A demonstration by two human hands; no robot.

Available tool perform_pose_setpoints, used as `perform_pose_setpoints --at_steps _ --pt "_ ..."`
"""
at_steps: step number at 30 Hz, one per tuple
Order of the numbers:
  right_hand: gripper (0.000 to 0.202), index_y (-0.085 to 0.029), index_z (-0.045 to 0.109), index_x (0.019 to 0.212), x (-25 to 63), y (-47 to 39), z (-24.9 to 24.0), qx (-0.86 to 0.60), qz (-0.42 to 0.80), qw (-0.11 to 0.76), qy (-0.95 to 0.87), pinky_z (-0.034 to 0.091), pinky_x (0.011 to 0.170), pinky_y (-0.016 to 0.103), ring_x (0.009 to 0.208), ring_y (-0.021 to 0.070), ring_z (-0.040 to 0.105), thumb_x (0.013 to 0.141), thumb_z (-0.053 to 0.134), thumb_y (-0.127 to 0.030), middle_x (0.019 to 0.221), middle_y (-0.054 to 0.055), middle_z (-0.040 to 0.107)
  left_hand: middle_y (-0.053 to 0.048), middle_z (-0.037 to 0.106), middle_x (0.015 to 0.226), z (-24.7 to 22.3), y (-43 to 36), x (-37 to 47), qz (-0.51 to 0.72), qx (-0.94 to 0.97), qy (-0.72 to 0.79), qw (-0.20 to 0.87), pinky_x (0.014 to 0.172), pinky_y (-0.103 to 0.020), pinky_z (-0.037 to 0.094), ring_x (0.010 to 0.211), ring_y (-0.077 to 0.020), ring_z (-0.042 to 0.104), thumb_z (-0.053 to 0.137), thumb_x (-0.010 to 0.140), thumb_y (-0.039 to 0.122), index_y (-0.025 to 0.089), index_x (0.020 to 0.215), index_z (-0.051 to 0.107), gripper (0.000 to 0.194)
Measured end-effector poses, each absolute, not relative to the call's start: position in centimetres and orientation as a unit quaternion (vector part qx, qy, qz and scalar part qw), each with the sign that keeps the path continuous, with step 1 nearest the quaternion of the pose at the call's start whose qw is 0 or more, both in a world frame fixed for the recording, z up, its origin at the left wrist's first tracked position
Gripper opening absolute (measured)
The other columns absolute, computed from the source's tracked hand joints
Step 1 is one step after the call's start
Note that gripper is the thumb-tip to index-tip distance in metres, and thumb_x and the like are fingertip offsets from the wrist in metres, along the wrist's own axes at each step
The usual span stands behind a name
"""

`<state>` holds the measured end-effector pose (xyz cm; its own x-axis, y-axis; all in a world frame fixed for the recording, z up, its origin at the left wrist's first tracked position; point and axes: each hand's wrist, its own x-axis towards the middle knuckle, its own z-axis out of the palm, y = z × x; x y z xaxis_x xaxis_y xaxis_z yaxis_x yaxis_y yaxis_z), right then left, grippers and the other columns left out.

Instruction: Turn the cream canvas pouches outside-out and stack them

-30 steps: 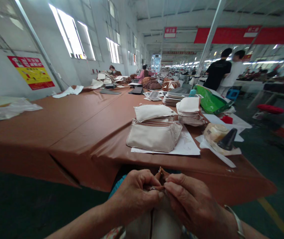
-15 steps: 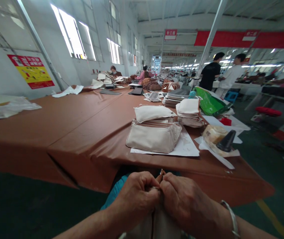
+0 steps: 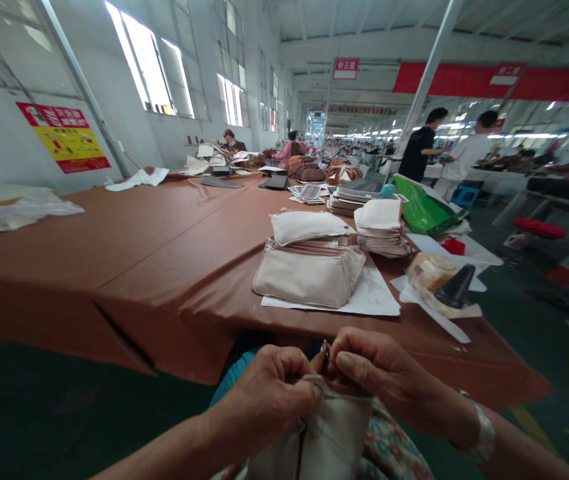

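A cream leather-like piece (image 3: 337,427) with a dark lengthwise seam and a brown inner edge lies over my lap, low in the head view. My left hand (image 3: 277,383) pinches its upper rim between thumb and fingers. At the right of that rim, my right hand (image 3: 379,370) has its thumb and fingers curled together close to the brown edge; what sits in this pinch is hidden. Between the hands a small shiny metal part (image 3: 325,348) sticks up. Just beyond them, a stack of cream stitched pieces (image 3: 299,273) rests on white paper (image 3: 379,297).
A brown cover (image 3: 139,247) drapes the table. Another cream stack (image 3: 378,220) stands behind on the right, near a green bag (image 3: 422,207). A dark cone (image 3: 457,287) lies by a yellowish block (image 3: 429,270) at the right edge. Several people work farther off.
My right hand has lifted slightly and shifted right, away from my left hand, uncovering more of the cream piece and its rim. My left hand keeps its pinch.
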<state>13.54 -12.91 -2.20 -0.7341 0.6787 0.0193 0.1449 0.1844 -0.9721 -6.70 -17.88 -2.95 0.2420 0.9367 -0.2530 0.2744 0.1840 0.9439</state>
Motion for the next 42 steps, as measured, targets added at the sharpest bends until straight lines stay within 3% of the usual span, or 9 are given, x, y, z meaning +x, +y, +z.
perform_pose_setpoints --at_steps 3,6,10,20,24,29,36,39,42 --pt "0.010 -0.015 0.059 0.089 13.6 -13.9 -1.8 -0.248 0.325 0.307 -0.859 0.040 0.065 0.028 0.075 0.0159 0.051 0.094 0.051 -0.019 0.083 0.005 0.056 0.003 0.045 0.057 -2.8 -17.8 -6.5 0.308 0.557 0.539 0.552 0.049 -0.022 0.026 0.054 -0.0094 0.034 0.054 0.069 0.024 0.012 0.067 0.058 0.012" --pt "0.013 -0.014 0.061 0.091 13.2 -14.9 -2.3 -0.204 0.127 0.326 -0.914 0.043 0.068 0.031 0.076 0.0185 0.054 0.091 0.050 -0.008 0.085 0.008 0.059 0.003 0.045 0.056 -2.3 -17.9 -6.1 0.312 0.546 0.562 0.537 0.048 -0.022 0.026 0.054 -0.0093 0.034 0.055 0.069 0.024 0.013 0.064 0.057 0.012" --pt "0.015 -0.012 0.062 0.088 12.5 -15.6 -3.6 -0.228 0.033 0.326 -0.917 0.046 0.067 0.034 0.073 0.0212 0.055 0.088 0.048 -0.005 0.081 0.010 0.061 0.002 0.048 0.058 -2.0 -18.1 -5.6 0.318 0.553 0.585 0.501 0.048 -0.021 0.028 0.055 -0.0097 0.038 0.053 0.069 0.021 0.012 0.064 0.060 0.013" --pt "0.020 -0.014 0.061 0.088 12.5 -15.8 -2.3 -0.269 0.235 0.268 -0.895 0.047 0.065 0.028 0.076 0.0188 0.058 0.085 0.044 -0.005 0.087 0.009 0.059 0.000 0.055 0.066 -1.6 -18.7 -5.4 0.321 0.637 0.578 0.396 0.055 -0.020 0.036 0.063 -0.0115 0.051 0.055 0.072 0.015 0.013 0.059 0.066 0.017" --pt "0.018 -0.016 0.059 0.084 12.8 -15.6 -2.4 -0.261 0.232 0.243 -0.905 0.043 0.064 0.028 0.074 0.0172 0.056 0.082 0.046 -0.004 0.084 0.006 0.058 0.001 0.054 0.065 -1.7 -18.8 -5.4 0.316 0.654 0.576 0.374 0.054 -0.020 0.034 0.061 -0.0109 0.051 0.054 0.071 0.011 0.014 0.058 0.066 0.017" --pt "0.017 -0.016 0.054 0.074 12.6 -14.9 -3.2 -0.235 0.197 0.272 -0.912 0.038 0.060 0.028 0.069 0.0167 0.052 0.072 0.046 0.000 0.077 0.005 0.054 0.001 0.053 0.062 -1.8 -18.7 -5.5 0.298 0.659 0.564 0.400 0.058 -0.021 0.035 0.063 -0.0112 0.050 0.055 0.073 0.014 0.013 0.056 0.064 0.019" --pt "0.026 -0.017 0.054 0.071 13.4 -13.4 -2.3 -0.238 0.391 0.311 -0.833 0.040 0.060 0.023 0.069 0.0132 0.053 0.066 0.044 0.007 0.075 0.001 0.053 0.002 0.051 0.066 -1.2 -18.3 -6.2 0.274 0.643 0.563 0.442 0.052 -0.019 0.030 0.061 -0.0097 0.046 0.051 0.069 0.009 0.013 0.060 0.063 0.015" --pt "0.021 -0.016 0.055 0.073 13.9 -13.2 -1.5 -0.216 0.492 0.314 -0.783 0.043 0.066 0.025 0.075 0.0146 0.055 0.076 0.046 0.003 0.082 0.003 0.056 0.003 0.051 0.066 -1.0 -18.3 -6.3 0.280 0.656 0.554 0.430 0.054 -0.019 0.032 0.062 -0.0092 0.046 0.052 0.069 0.008 0.013 0.060 0.062 0.015" --pt "0.016 -0.015 0.057 0.087 14.1 -12.8 -1.2 -0.224 0.567 0.326 -0.723 0.044 0.075 0.029 0.082 0.0164 0.055 0.095 0.044 -0.017 0.095 0.007 0.058 0.003 0.052 0.067 -1.0 -18.3 -6.3 0.296 0.671 0.543 0.408 0.055 -0.018 0.034 0.061 -0.0090 0.047 0.052 0.070 0.008 0.013 0.062 0.063 0.015"
